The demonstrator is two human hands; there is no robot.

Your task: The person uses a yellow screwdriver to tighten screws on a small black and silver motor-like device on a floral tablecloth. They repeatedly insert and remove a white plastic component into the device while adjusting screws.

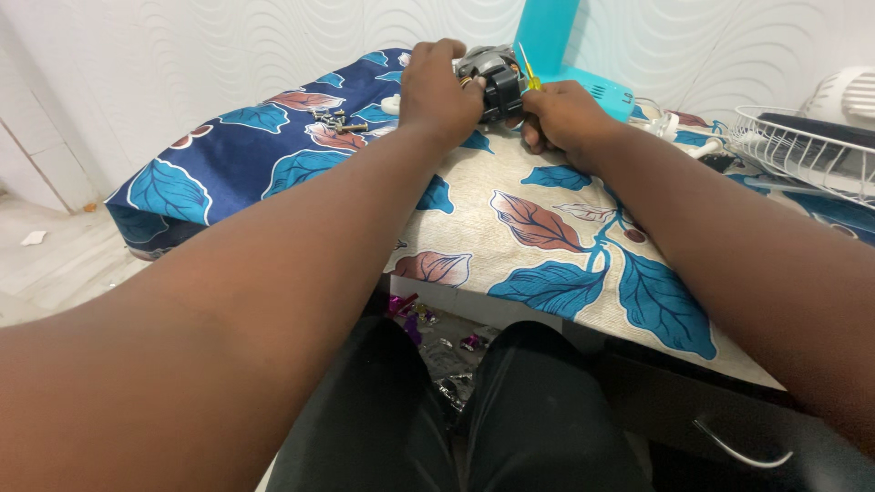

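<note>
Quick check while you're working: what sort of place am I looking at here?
Probably a room at home used for a fan repair: a leaf-print cloth covers the surface, with loose screws, a wire fan guard and a small motor in both hands.

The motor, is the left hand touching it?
Touching. The head view shows the left hand wrapped over the grey and black motor, fingers pressed on its top.

A leaf-patterned cloth [547, 228] covered the table, with a pile of screws [335, 119] at ten o'clock, a turquoise fan base [583, 87] at twelve and a white wire fan guard [802, 150] at two.
</note>
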